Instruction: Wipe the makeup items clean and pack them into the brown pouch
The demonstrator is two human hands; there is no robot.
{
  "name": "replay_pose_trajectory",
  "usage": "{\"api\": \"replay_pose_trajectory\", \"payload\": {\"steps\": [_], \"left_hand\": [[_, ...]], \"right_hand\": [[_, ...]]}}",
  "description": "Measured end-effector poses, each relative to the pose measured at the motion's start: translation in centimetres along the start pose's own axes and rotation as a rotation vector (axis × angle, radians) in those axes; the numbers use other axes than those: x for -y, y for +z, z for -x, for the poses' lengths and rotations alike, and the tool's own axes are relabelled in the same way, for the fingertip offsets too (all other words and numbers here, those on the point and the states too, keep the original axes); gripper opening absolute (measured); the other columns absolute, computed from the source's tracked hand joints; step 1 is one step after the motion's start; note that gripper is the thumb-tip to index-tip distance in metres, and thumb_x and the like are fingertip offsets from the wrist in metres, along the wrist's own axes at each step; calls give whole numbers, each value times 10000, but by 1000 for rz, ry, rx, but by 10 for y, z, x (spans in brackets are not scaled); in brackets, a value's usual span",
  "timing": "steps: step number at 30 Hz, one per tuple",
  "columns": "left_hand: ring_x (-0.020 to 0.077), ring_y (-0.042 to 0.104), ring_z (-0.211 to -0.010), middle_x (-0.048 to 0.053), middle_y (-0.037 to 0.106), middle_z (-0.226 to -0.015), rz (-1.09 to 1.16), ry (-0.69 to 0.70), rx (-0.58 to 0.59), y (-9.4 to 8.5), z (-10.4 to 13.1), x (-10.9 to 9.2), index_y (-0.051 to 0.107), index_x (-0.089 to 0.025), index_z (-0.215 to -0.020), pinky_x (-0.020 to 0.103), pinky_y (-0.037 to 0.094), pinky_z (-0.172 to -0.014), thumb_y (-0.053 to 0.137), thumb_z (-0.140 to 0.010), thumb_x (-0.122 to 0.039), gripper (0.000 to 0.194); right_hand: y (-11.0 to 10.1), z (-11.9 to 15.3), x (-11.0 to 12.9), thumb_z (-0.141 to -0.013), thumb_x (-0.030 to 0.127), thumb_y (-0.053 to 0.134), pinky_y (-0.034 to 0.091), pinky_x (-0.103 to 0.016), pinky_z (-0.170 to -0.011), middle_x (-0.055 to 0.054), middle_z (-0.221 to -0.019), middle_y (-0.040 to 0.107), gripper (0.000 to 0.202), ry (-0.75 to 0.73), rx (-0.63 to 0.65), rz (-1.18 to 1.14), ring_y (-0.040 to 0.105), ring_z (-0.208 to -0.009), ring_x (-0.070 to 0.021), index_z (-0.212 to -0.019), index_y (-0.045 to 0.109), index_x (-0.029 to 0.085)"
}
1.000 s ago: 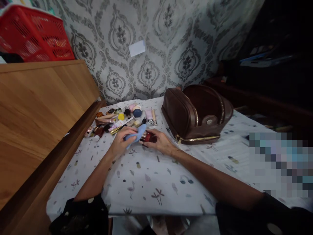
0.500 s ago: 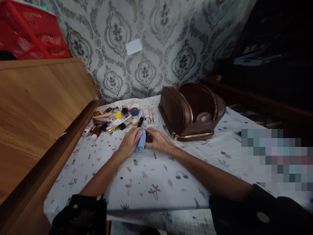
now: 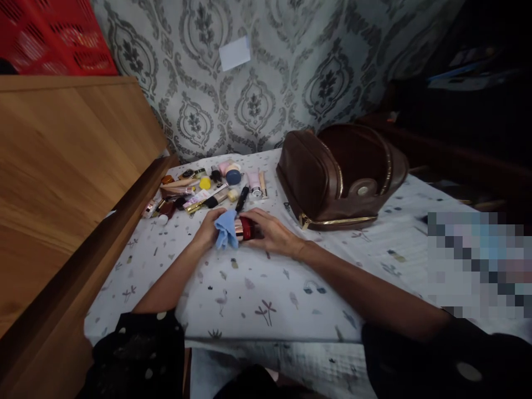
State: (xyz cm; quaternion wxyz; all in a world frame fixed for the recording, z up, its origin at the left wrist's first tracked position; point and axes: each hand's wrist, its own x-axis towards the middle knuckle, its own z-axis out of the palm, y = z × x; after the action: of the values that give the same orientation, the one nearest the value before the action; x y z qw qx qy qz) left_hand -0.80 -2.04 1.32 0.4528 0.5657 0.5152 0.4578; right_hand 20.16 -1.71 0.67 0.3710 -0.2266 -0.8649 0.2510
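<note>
My left hand [image 3: 208, 230] is closed on a light blue cloth [image 3: 226, 229], which it presses against one end of a small cosmetic jar [image 3: 245, 228]. The jar is dark red with a shiny rose-gold band. From the right, my right hand [image 3: 272, 233] grips the jar's red end between thumb and fingers. Both hands are just above the patterned sheet, in front of a group of cosmetics [image 3: 199, 194]. A black tube [image 3: 242, 198] lies right behind the jar. The jar's left end is hidden by the cloth.
An unzipped brown leather toiletry bag [image 3: 311, 177] stands behind my right hand. A wooden panel [image 3: 78, 149] rises along the left, with a red plastic basket [image 3: 54, 39] above it. The table [image 3: 257, 305] has a printed white cover. A patterned wall closes off the back.
The jar has turned and more of it shows, including its rose-gold band. My left hand and the cloth have shifted slightly left. The whole view has tilted a little.
</note>
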Motion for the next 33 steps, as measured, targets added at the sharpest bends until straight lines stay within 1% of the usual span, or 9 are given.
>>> {"api": "replay_pose_trajectory", "payload": {"steps": [2, 5, 9, 13, 18, 22, 26, 29, 33], "left_hand": [[139, 514, -583, -16, 539, -617, 6, -4, 25, -1, 5, -5, 569, -175, -715, 269, 430, -581, 578, -804, -600, 434], [162, 575, -733, 14, 616, -786, -135, 69, 148, 1, 16, -20, 618, -167, -893, 279, 463, -691, 573, -848, -601, 439], [213, 594, -967, 63, 639, -1059, -392, 216, 248, 6, 26, -33, 549, -178, -1190, 334, 463, -888, 551, -898, -527, 455], [271, 576, -1109, 123, 609, -1231, -550, 314, 247, 7, 26, -30, 437, -167, -1349, 403, 430, -996, 520, -913, -538, 578], [315, 515, -1252, 161, 510, -1410, -599, 378, 267, 2, 24, -21, 361, -173, -1442, 439, 373, -1073, 520, -915, -530, 655], [312, 540, -1219, 152, 543, -1375, -562, 395, 260, 2, 24, -19, 335, -191, -1459, 439, 379, -1059, 525, -913, -534, 672], [255, 624, -999, 116, 634, -1205, -514, 388, 217, 6, 28, -20, 368, -183, -1423, 374, 453, -932, 502, -919, -560, 643], [211, 624, -876, 86, 654, -1137, -478, 406, 202, 9, 31, -20, 364, -191, -1418, 328, 470, -844, 496, -924, -560, 631], [169, 591, -721, 35, 670, -964, -466, 383, 219, 10, 32, -19, 342, -191, -1421, 285, 466, -716, 490, -931, -549, 625]], "right_hand": [[0, 0, -1, -780, 324, 740, 501, -432, -950, -122, -1171, 593, 570, 4, -30, -6, 598, -1072, -263, -1296, 541, 185], [0, 0, -2, -765, 313, 749, 528, -428, -907, -115, -1134, 598, 568, 15, -75, -27, 615, -1014, -248, -1283, 556, 180], [3, 0, -7, -757, 280, 735, 561, -388, -830, -91, -1088, 599, 553, 81, -118, -145, 623, -955, -218, -1282, 580, 196], [7, 0, -12, -713, 290, 765, 566, -389, -849, -95, -1110, 610, 572, 189, -151, -344, 633, -976, -221, -1251, 609, 181], [2, -2, -14, -682, 325, 805, 535, -395, -934, -85, -1104, 667, 586, 361, -84, -691, 656, -992, -216, -1216, 623, 165], [-4, -4, -8, -685, 354, 823, 526, -364, -915, -56, -1040, 695, 535, 435, -90, -856, 658, -970, -201, -1159, 656, 170], [-6, -6, 2, -690, 431, 818, 549, -324, -764, -30, -895, 694, 424, 528, -130, -1050, 651, -792, -166, -995, 698, 162], [-6, -6, 6, -708, 539, 775, 531, -290, -650, -33, -775, 685, 407, 587, -144, -1202, 625, -696, -155, -819, 690, 156], [-7, -6, 4, -739, 632, 704, 464, -250, -535, -33, -678, 667, 472, 625, -33, -1270, 594, -590, -142, -775, 661, 163]]}}
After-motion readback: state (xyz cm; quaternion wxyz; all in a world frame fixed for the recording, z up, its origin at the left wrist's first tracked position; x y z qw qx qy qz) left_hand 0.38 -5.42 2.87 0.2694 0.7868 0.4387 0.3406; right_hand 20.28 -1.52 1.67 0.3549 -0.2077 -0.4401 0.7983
